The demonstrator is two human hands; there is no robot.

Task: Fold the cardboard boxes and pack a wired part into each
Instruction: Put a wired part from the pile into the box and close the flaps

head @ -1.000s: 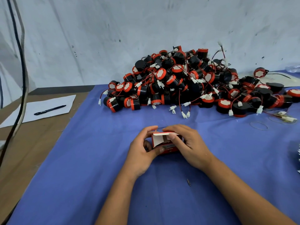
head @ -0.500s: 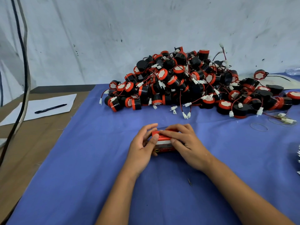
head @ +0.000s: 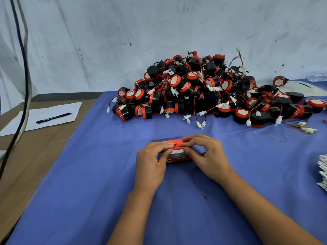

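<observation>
A small red cardboard box [head: 178, 152] stands on the blue cloth [head: 99, 165] that covers the table, near the middle of the view and close to the person. Both hands hold it. The left hand [head: 152, 160] grips the left side of the box, with its fingers [head: 164, 145] curled over the top edge and the thumb pressed on the front face. The right hand [head: 208, 154] grips the right side in the same way, its fingers bent over the top of the box and the thumb on the front. The top of the box looks closed under the fingers, but the fingers hide much of it. Behind the box, well apart from it, lies a big pile of wired parts [head: 203, 89], round black and orange pieces with red wires and white connectors. Some rubber bands [head: 278, 137] lie on the cloth to the right. At the right edge a stack of white flat pieces [head: 323, 168] is partly in view; I cannot tell what they are. On the left, on the brown table [head: 26, 156], a black pen [head: 53, 118] rests on a white sheet of paper [head: 44, 119]. Two cables [head: 24, 68] hang down on the left side.
</observation>
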